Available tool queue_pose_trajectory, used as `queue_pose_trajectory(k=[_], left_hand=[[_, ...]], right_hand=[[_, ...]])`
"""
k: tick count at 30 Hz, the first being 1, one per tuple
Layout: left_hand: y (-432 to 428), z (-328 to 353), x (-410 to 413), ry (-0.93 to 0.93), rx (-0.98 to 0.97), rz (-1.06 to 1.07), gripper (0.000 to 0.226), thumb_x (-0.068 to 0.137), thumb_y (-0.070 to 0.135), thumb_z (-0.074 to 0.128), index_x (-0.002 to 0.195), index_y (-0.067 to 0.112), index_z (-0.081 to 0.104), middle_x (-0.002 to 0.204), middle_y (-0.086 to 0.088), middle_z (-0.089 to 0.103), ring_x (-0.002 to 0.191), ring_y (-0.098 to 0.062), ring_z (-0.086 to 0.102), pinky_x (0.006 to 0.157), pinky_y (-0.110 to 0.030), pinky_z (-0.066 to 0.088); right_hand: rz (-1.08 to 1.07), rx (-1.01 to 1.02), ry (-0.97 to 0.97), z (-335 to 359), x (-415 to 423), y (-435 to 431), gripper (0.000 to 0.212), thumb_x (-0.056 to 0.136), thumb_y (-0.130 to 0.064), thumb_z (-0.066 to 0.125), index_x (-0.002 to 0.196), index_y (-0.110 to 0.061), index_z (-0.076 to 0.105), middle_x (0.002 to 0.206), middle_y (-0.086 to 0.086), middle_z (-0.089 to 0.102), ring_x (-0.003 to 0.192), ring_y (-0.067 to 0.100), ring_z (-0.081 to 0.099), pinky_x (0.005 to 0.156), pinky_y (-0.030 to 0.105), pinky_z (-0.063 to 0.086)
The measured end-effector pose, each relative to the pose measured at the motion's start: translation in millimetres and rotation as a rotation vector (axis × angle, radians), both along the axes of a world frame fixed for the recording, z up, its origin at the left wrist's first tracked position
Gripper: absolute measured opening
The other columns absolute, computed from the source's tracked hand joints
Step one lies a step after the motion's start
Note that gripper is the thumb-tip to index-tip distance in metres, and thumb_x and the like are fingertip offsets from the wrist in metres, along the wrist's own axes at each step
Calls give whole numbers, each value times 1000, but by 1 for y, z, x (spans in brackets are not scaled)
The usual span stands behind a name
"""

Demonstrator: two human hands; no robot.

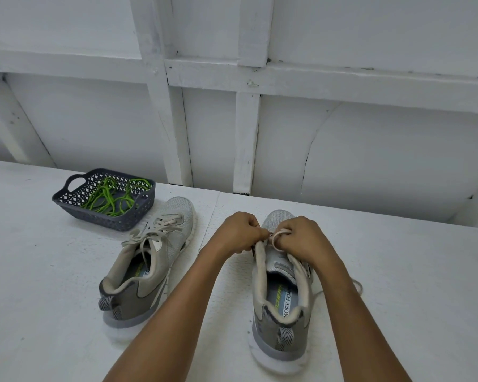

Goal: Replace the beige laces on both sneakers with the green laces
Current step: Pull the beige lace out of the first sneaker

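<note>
**Left hand (239, 232) and right hand (301, 235) clenched on one beige lace (279, 232)**

We saw both hands gripping the same lace, knuckles nearly touching and fingers curled in tight. The left hand pinched it at the left edge of the tongue. The right hand had a pale loop of it running over its fingers. We could not tell which eyelet the lace sat in, since the knuckles covered that row.

Directly under the grip stood the first sneaker (282, 299), grey with a white sole, upright on the white table (39, 271). Its toe pointed away from us beyond the knuckles, and its heel lay toward us between the two forearms. Below the grip its collar gaped open and the printed insole showed. A loose lace end (358, 285) trailed on the table to the right of the grip, just outside the right forearm.

To the left of the grip, apart from the left forearm, lay the second sneaker (149, 266) with its toe angled away. Its own laces (160, 227) were threaded through the eyelets but untied, and one end dropped into the shoe opening.

Further left and beyond the grip, just beside that sneaker's toe, sat a dark grey basket (105, 219). The green laces (111, 197) lay tangled inside it. A white panelled wall (370, 161) rose behind the table.
</note>
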State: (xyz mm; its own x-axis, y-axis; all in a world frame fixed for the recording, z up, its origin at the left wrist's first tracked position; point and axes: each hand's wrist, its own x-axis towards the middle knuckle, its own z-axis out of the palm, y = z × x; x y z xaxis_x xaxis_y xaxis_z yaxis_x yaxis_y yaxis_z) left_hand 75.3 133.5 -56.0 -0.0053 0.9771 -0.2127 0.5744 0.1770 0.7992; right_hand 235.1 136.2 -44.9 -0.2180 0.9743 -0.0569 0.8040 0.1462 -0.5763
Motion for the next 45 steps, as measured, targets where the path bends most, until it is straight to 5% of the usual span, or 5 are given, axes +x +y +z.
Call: queue_pose_trajectory(k=[6,11,28,40,45], left_hand=[[-1,-1,-3,-22,-5,16,13,82,23,67,76,15,59,68,1,62,53,-10,55,50,-22,41],[-2,-1,2,-34,-3,13,13,83,22,67,76,15,58,69,0,62,54,-11,55,49,-22,40],[9,19,9,123,100,-262,20,84,14,61,92,26,75,81,3,65,62,-9,55,54,-17,41],[33,26,35,579,141,-531,23,84,20,64,103,29,74,99,3,71,91,-18,63,81,-33,55],[36,19,38,592,165,-554,12,86,26,68,95,26,75,99,0,74,91,-20,65,81,-34,55]], right_hand=[[-113,-197,792,4,13,-6,23,89,2,54,71,-11,58,88,11,76,77,20,68,71,29,50],[-221,-150,1104,5,20,-5,32,98,-3,43,67,-11,41,46,-2,37,46,16,39,61,34,47],[-66,-229,69,14,77,-10,28,79,3,57,63,-17,70,69,-6,72,75,14,68,75,31,51],[-66,-178,184,13,38,-22,30,87,-54,63,87,-23,65,78,-6,65,67,10,59,58,25,41],[-43,-225,295,11,43,-23,20,85,-33,70,75,-18,62,61,-5,61,54,12,52,54,26,42]])
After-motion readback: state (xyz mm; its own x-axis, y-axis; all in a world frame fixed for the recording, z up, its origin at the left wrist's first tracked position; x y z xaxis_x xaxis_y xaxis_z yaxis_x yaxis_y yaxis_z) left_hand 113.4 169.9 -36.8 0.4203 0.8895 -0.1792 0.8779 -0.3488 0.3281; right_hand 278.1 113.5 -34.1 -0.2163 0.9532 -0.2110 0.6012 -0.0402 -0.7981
